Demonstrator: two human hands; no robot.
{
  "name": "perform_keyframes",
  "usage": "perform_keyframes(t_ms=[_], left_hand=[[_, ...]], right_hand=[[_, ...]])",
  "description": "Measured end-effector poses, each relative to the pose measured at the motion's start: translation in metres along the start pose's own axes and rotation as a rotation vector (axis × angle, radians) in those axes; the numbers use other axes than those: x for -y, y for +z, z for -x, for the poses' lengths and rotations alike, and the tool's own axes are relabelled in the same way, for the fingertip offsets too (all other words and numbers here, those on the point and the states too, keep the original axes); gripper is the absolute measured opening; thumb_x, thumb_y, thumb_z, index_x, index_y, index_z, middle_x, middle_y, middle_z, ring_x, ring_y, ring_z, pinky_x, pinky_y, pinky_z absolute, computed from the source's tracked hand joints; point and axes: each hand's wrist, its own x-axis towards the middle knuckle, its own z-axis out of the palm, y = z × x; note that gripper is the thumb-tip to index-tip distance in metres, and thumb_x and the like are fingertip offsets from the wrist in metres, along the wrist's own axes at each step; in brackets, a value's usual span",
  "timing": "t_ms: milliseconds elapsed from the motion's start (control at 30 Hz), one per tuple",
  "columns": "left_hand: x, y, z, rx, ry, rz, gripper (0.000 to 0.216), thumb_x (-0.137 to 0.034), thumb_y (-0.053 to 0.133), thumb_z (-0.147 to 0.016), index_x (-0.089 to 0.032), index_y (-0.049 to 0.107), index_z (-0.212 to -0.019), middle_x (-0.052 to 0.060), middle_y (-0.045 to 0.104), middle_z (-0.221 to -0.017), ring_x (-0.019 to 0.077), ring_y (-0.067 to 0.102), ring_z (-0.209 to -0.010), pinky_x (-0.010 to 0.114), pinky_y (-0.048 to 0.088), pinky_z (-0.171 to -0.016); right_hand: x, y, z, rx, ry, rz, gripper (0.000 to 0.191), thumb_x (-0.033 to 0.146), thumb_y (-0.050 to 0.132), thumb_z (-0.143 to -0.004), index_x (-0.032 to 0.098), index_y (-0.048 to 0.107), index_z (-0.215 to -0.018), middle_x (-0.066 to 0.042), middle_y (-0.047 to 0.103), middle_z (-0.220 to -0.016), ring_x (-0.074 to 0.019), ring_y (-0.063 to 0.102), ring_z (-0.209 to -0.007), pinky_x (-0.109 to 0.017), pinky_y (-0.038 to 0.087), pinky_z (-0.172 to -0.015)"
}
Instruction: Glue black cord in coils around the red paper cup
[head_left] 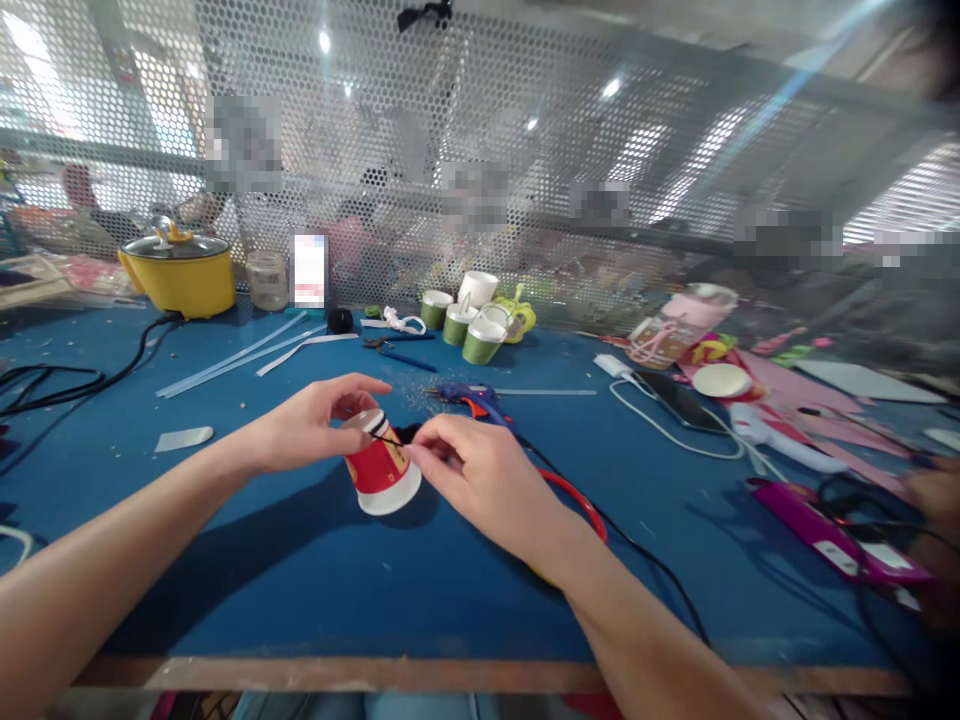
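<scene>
A red and white paper cup [380,478] is upside down and slightly tilted on the blue table. My left hand [319,425] is closed around its upper end, with the thumb along the near side. A thin black strand [388,439] runs across the cup from near my left thumb towards my right hand [472,475]. The right thumb and fingers pinch the strand beside the cup. Just behind the right hand lies a blue glue gun [474,396] with a clear stick in it. Something dark shows between the hands, partly hidden.
Several green-and-white paper cups [484,340] stand at the back, near pliers [397,340] and a black yarn ball [340,320]. At the left is a yellow pot [187,280]. A phone [679,400], cables and a purple power strip [832,530] occupy the right, beside another person's hand [937,510].
</scene>
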Motion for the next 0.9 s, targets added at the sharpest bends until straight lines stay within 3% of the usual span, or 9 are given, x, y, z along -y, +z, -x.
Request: perform_keyframes(t_ms=[167,233,300,400,467,567,700,800,900], left_hand=[[0.007,-0.001,-0.003,-0.081,0.048,-0.057,0.05,-0.019,0.056,-0.069,-0.016,0.046,-0.118,0.007,0.056,-0.102,0.0195,0.054,-0.095,0.037,0.044,-0.087],[0.009,-0.002,-0.003,-0.099,0.063,-0.092,0.05,-0.019,0.056,-0.069,-0.016,0.046,-0.118,0.007,0.056,-0.105,0.0199,0.053,-0.098,0.038,0.044,-0.088],[0.011,-0.002,-0.003,-0.107,0.078,-0.111,0.05,-0.018,0.056,-0.069,-0.017,0.046,-0.118,0.008,0.056,-0.108,0.0204,0.053,-0.099,0.039,0.044,-0.089],[0.012,-0.002,-0.003,-0.106,0.104,-0.112,0.048,-0.018,0.054,-0.07,-0.017,0.045,-0.118,0.008,0.054,-0.114,0.0205,0.052,-0.102,0.039,0.045,-0.09],[0.013,0.0,-0.003,-0.098,0.115,-0.119,0.048,-0.017,0.054,-0.071,-0.018,0.045,-0.118,0.009,0.052,-0.117,0.0211,0.052,-0.105,0.039,0.045,-0.09],[0.013,0.003,-0.002,-0.091,0.133,-0.16,0.048,-0.015,0.054,-0.07,-0.019,0.046,-0.117,0.009,0.05,-0.121,0.0218,0.05,-0.109,0.039,0.045,-0.091],[0.014,0.005,-0.002,-0.078,0.148,-0.189,0.048,-0.014,0.053,-0.072,-0.021,0.045,-0.119,0.008,0.048,-0.123,0.022,0.048,-0.113,0.037,0.045,-0.092],[0.015,0.003,-0.002,-0.072,0.153,-0.201,0.049,-0.015,0.055,-0.073,-0.021,0.044,-0.12,0.008,0.048,-0.125,0.0224,0.048,-0.114,0.038,0.043,-0.094],[0.017,-0.001,-0.003,-0.055,0.147,-0.187,0.048,-0.017,0.055,-0.075,-0.023,0.043,-0.122,0.008,0.047,-0.126,0.0228,0.048,-0.114,0.039,0.042,-0.095]], right_hand=[[0.0,-0.019,0.01,0.52,0.153,-0.198,0.025,0.028,0.047,-0.085,0.018,0.06,-0.067,0.001,0.063,-0.06,-0.0084,0.051,-0.048,-0.019,0.038,-0.044],[-0.001,-0.023,0.012,0.647,0.183,-0.268,0.024,0.028,0.047,-0.084,0.017,0.063,-0.07,0.0,0.063,-0.064,-0.0083,0.053,-0.048,-0.019,0.039,-0.043],[-0.005,-0.028,0.01,0.583,0.254,-0.279,0.023,0.031,0.046,-0.084,0.017,0.064,-0.081,0.0,0.061,-0.061,-0.0089,0.053,-0.046,-0.019,0.039,-0.042],[-0.019,-0.038,-0.002,0.261,0.403,-0.155,0.031,0.037,0.04,-0.087,0.017,0.062,-0.093,0.0,0.06,-0.057,-0.0099,0.053,-0.044,-0.02,0.041,-0.044],[-0.036,-0.043,-0.014,0.077,0.489,0.079,0.032,0.038,0.04,-0.087,0.017,0.062,-0.093,-0.003,0.064,-0.065,-0.0125,0.058,-0.052,-0.023,0.044,-0.051],[-0.069,-0.04,-0.029,0.116,0.571,0.41,0.02,0.027,0.049,-0.082,0.014,0.064,-0.085,-0.012,0.068,-0.087,-0.0223,0.063,-0.083,-0.028,0.045,-0.07],[-0.107,-0.019,-0.037,0.177,0.657,0.424,0.005,0.012,0.06,-0.069,0.012,0.065,-0.071,-0.017,0.068,-0.087,-0.0295,0.06,-0.093,-0.031,0.044,-0.076],[-0.12,-0.009,-0.037,0.132,0.706,0.385,0.014,0.01,0.06,-0.067,0.01,0.065,-0.08,-0.018,0.066,-0.094,-0.0302,0.058,-0.098,-0.032,0.043,-0.078],[-0.121,-0.012,-0.034,0.068,0.744,0.288,0.026,0.015,0.059,-0.07,0.009,0.06,-0.095,-0.016,0.066,-0.089,-0.0268,0.062,-0.086,-0.031,0.045,-0.069]])
